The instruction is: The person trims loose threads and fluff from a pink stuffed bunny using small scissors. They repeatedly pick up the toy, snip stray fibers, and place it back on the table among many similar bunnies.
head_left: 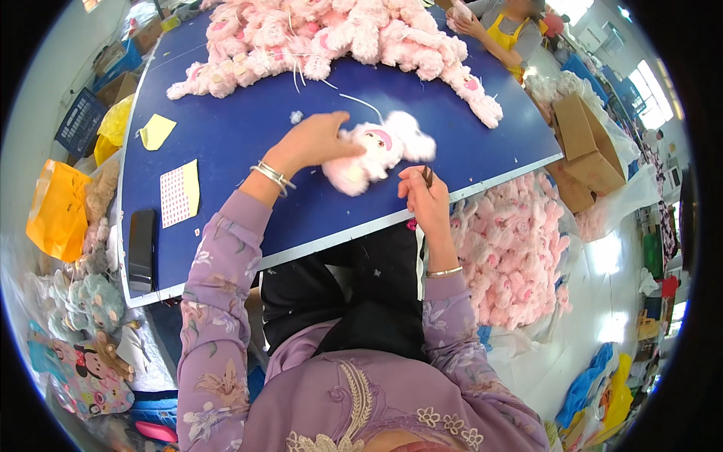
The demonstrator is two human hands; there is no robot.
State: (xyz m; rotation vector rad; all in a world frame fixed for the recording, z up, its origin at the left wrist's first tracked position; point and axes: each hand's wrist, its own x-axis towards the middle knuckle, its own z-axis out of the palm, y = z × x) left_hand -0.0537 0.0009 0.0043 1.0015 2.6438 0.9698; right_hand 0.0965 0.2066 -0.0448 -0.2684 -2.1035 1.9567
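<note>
A fluffy white and pale pink plush toy (374,148) with a pink face patch is partly blurred above the blue table. At its left side, my left hand (316,142) has its fingers and thumb closed on the fur. A white string (361,103) runs from the toy's top across the table. Just right of the toy, over the table's near edge, my right hand (426,200) is closed around a slim dark tool (428,177). Only the tool's short upper end shows, possibly tweezers. Its lower part is hidden in my fingers.
A heap of pink plush toys (331,38) covers the far side of the blue table (248,166). A sticker sheet (178,194), a yellow paper (157,132) and a black phone (141,248) lie left. More plush toys (512,248) fill a bag at right. A co-worker (506,34) stands far right.
</note>
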